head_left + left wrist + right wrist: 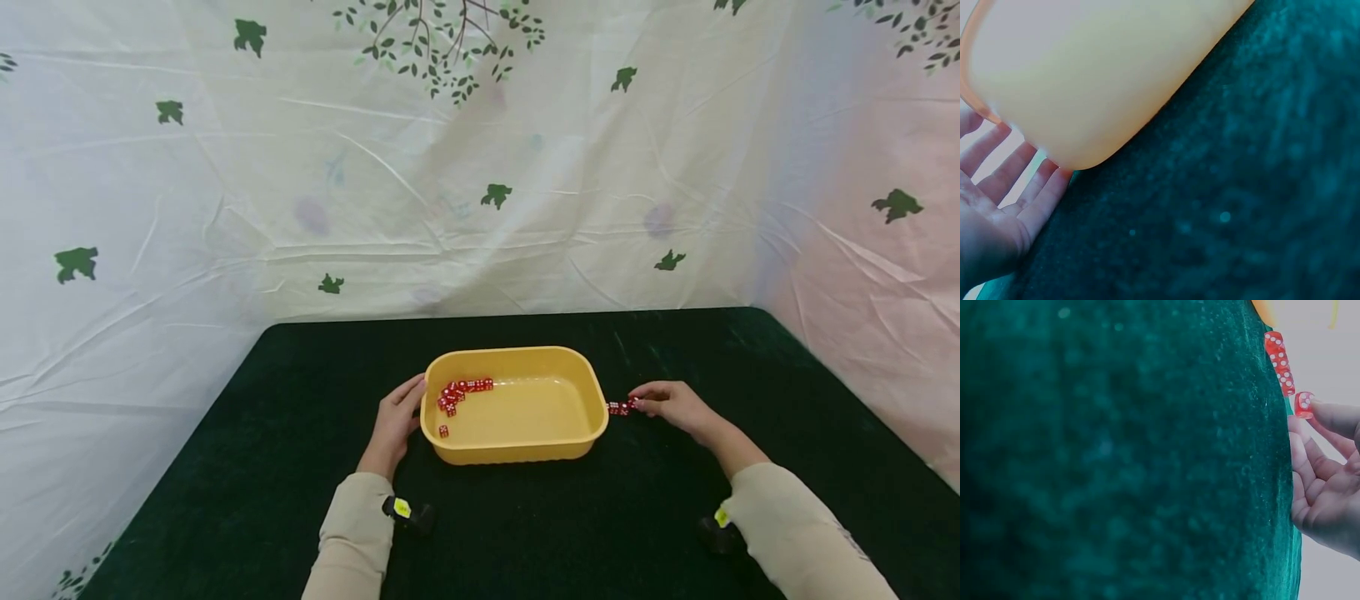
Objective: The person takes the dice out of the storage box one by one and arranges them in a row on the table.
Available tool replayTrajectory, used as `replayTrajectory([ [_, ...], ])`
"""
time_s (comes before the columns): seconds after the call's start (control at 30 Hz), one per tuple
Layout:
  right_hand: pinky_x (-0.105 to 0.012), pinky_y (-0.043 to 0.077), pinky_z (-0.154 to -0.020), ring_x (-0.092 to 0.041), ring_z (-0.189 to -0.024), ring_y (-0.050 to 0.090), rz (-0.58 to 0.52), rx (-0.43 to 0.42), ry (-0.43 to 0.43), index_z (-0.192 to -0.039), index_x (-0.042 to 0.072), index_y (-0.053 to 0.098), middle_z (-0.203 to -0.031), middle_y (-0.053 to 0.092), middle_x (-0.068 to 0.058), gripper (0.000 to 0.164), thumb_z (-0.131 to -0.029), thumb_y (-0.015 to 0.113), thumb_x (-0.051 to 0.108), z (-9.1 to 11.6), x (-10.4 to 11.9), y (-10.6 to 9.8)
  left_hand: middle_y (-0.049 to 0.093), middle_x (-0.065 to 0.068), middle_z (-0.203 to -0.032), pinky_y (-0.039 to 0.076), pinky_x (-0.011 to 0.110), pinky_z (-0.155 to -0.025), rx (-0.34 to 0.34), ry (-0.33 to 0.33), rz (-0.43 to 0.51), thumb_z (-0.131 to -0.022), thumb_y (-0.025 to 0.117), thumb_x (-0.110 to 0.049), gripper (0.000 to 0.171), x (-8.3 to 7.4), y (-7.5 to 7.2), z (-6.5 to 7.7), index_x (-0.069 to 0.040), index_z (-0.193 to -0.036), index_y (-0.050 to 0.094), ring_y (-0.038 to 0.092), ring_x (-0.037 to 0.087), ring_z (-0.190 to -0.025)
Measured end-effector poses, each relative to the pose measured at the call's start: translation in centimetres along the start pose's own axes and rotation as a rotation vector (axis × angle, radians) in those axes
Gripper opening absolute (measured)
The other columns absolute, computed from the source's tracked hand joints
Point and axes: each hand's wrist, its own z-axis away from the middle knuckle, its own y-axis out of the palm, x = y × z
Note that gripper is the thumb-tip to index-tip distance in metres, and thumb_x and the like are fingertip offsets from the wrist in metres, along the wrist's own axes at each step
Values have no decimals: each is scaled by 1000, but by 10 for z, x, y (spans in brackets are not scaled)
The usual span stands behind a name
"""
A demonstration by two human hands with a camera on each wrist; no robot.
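Observation:
A yellow rectangular tub [536, 417] stands on the dark green cloth, with several red dice [453, 396] inside toward its left end. My left hand [395, 423] rests against the tub's left end; in the left wrist view its extended fingers [1038, 187] touch the outer wall. To the right of the tub my right hand [678, 407] pinches a red die [1304, 405] between thumb and finger, slightly above the cloth. Just beside that die, a short row of red dice [1280, 364] with white pips runs from the tub's right side.
Dark green cloth [540, 533] covers the table around the tub. Behind the table's far edge hangs a pale curtain [420, 217] printed with leaves, and more fabric closes off both sides.

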Motion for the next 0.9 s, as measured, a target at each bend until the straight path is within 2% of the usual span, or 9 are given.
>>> replayTrajectory([
  [0.5, -34, 41, -72, -24, -86, 47, 23, 20, -16, -108, -1, 55, -99, 53, -12, 27, -85, 52, 13, 0, -3, 4, 44, 6, -124, 40, 40, -85, 9, 5, 3, -83, 53, -40, 46, 1, -1, 0, -14, -121, 50, 44, 23, -108],
  [0.9, -34, 41, -70, -23, -84, 46, 54, 11, 14, -108, 1, 56, -99, 53, -11, 26, -85, 53, 14, -3, 0, 7, 45, 4, -123, 40, 39, -85, 18, 9, 3, -82, 53, -40, 45, 1, -1, -2, -15, -120, 51, 44, 21, -107],
])
